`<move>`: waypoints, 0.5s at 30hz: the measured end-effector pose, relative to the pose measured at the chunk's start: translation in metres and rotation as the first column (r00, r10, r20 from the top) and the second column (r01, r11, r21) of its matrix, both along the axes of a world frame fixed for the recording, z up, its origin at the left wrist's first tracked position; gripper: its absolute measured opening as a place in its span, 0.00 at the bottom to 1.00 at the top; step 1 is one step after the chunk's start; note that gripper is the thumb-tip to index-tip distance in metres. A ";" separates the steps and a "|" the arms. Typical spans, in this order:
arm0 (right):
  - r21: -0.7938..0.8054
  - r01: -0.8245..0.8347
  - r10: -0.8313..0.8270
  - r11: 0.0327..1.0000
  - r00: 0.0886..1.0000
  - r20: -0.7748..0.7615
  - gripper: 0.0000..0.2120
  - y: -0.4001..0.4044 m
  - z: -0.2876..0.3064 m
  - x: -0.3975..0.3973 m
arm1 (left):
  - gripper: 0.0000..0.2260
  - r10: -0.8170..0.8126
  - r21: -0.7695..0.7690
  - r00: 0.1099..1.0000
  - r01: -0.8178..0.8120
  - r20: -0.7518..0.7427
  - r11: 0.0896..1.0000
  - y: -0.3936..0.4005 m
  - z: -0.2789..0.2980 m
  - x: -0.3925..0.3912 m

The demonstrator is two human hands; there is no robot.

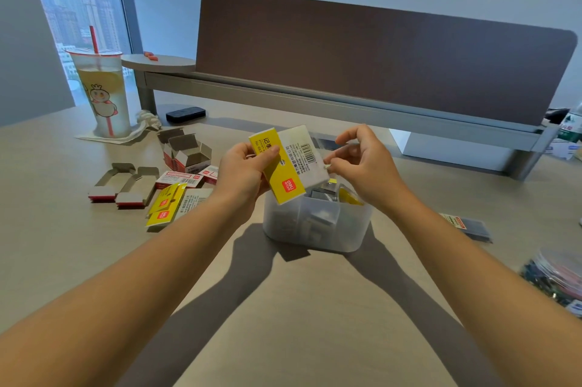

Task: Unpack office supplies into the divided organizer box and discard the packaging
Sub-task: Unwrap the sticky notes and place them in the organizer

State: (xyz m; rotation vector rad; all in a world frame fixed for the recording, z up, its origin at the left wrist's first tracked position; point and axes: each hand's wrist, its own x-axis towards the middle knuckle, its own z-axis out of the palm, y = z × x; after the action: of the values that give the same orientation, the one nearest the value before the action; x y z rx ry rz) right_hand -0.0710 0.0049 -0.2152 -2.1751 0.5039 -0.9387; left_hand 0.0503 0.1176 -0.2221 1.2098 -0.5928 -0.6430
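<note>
My left hand (242, 172) grips a yellow-and-white sticky-note pack (291, 161) above the translucent divided organizer box (315, 229). My right hand (362, 166) pinches the pack's right edge at its wrapper with thumb and forefinger. Inside the box I see grey staple blocks and something yellow in separate compartments. Two more yellow packs (167, 207) lie on the desk to the left.
Opened and flattened red-and-grey cardboard boxes (185, 150) lie at the left. A drink cup with a red straw (104, 93) stands at the back left, near a black eraser (185, 114). A dark packet (469, 226) and a bag of clips (557, 279) lie at the right. A brown partition runs along the back.
</note>
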 end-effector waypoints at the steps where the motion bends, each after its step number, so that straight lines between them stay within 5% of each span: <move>1: -0.008 0.010 -0.010 1.000 1.000 0.001 0.12 -0.001 -0.001 0.000 | 0.03 0.004 0.003 1.000 -0.004 -0.001 1.000 0.000 0.000 0.001; 8: -0.149 0.055 -0.065 0.987 0.996 -0.063 0.09 0.001 -0.003 0.002 | 0.03 -0.013 -0.019 0.999 0.012 -0.046 1.000 -0.001 -0.002 0.004; 15: -0.016 -0.045 0.042 0.999 0.988 -0.147 0.10 0.000 0.002 0.003 | 0.05 -0.033 -0.080 0.998 0.029 -0.049 0.996 -0.004 0.002 0.006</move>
State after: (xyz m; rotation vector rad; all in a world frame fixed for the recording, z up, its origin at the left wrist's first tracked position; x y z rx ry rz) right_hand -0.0683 0.0050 -0.2129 -2.2748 0.5164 -0.7664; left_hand 0.0568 0.1137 -0.2202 1.1093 -0.5906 -0.6680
